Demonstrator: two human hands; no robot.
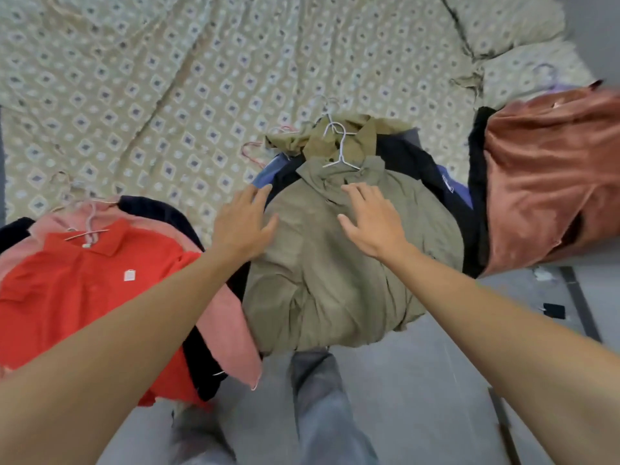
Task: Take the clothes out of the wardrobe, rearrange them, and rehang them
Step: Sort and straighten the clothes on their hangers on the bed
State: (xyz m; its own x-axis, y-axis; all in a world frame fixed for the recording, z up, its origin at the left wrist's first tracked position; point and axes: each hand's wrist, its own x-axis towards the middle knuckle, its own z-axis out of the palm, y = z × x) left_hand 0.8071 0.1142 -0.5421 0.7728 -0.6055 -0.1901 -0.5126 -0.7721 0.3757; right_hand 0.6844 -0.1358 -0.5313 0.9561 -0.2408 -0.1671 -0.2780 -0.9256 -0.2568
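Clothes: three piles lie along the near edge of a bed covered by a beige sheet with a blue diamond pattern, all on hangers.
Middle pile: an olive-green button-up shirt lies on top, its hem hanging over the bed edge; a thin white wire hanger sits at its collar. A second, browner olive garment lies bunched just beyond the collar, with dark navy and blue garments underneath.
Left pile: a bright red polo shirt with a small white tag lies on top of a pink shirt and a dark garment.
Right pile: a rust-brown shirt lies over a black one, partly blurred.
Left hand: fingers straight and spread, palm down on the olive shirt's left shoulder, gripping nothing.
Right hand: likewise flat and released, fingers spread on the shirt's chest just below the collar.
Floor: grey, with the person's grey trouser legs below the bed edge.
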